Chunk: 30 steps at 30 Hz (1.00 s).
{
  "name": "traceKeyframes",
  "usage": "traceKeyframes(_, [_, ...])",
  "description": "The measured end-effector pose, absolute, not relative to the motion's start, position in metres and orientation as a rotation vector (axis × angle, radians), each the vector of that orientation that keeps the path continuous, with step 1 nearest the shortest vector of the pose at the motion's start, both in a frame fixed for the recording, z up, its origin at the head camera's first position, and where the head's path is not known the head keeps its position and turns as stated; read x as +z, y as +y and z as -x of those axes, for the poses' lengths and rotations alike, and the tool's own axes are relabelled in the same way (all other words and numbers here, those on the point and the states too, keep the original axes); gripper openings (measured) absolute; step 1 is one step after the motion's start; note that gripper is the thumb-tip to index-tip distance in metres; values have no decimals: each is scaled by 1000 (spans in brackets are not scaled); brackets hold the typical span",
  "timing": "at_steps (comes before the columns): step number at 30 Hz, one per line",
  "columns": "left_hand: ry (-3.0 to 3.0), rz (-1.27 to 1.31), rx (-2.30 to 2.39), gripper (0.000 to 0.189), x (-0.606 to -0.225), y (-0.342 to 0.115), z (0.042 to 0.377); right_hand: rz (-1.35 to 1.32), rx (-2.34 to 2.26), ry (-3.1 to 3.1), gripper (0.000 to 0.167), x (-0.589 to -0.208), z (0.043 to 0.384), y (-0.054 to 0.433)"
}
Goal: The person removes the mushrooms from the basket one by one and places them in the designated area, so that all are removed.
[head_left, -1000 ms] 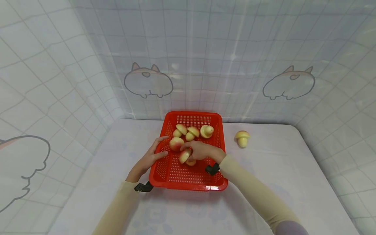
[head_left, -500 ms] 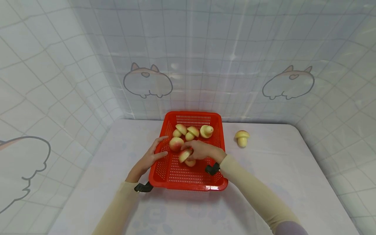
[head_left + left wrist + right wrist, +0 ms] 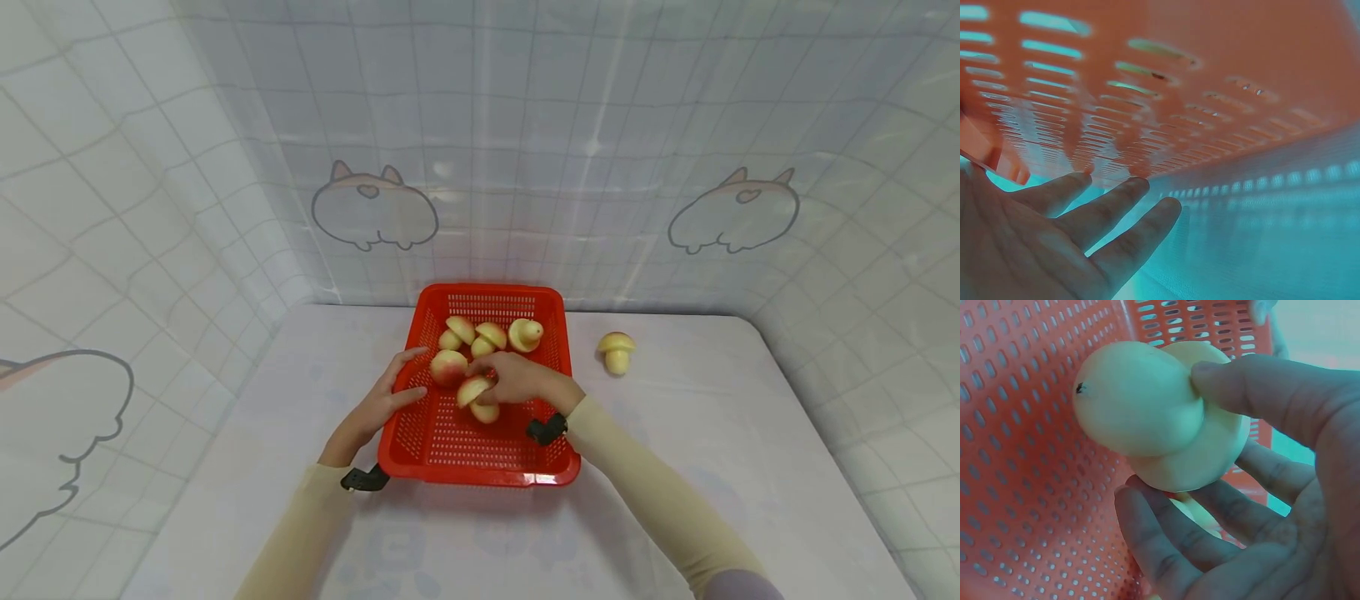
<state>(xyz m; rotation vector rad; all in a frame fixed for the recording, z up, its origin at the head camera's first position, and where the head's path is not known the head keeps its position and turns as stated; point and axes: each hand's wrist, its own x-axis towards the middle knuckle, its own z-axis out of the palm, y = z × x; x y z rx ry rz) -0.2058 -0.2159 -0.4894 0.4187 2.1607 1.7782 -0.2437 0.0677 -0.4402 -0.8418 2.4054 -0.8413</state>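
Observation:
A toy mushroom (image 3: 476,390) with a yellow-red cap and pale stem is pinched by my right hand (image 3: 517,377) inside the red plastic basket (image 3: 480,477). In the right wrist view the thumb presses the mushroom (image 3: 1141,400) from one side and the fingers lie against its cap from the other. The left hand (image 3: 378,407) holds the basket's left rim, with thumb and index finger over the edge. Its other fingers (image 3: 1107,212) stretch along the outside of the slotted wall. Just left of the right fingertips sits a round reddish-yellow cap (image 3: 448,368).
Farther back in the basket lie more toy mushrooms, one (image 3: 461,330) at left, one (image 3: 489,338) in the middle and one (image 3: 526,335) stem up. Another mushroom (image 3: 617,352) lies on the white-covered table (image 3: 675,433), right of the basket. A tiled-pattern wall sheet (image 3: 540,208) stands behind.
The right hand has lifted slightly and turned the mushroom, so its cap and stem show more. My left hand keeps its place on the rim.

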Motion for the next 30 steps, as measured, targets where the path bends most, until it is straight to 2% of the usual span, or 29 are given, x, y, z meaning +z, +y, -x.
traceKeyframes(30, [2171, -392, 1759, 64, -485, -217, 206, 884, -1191, 2452, 38, -412, 256, 101])
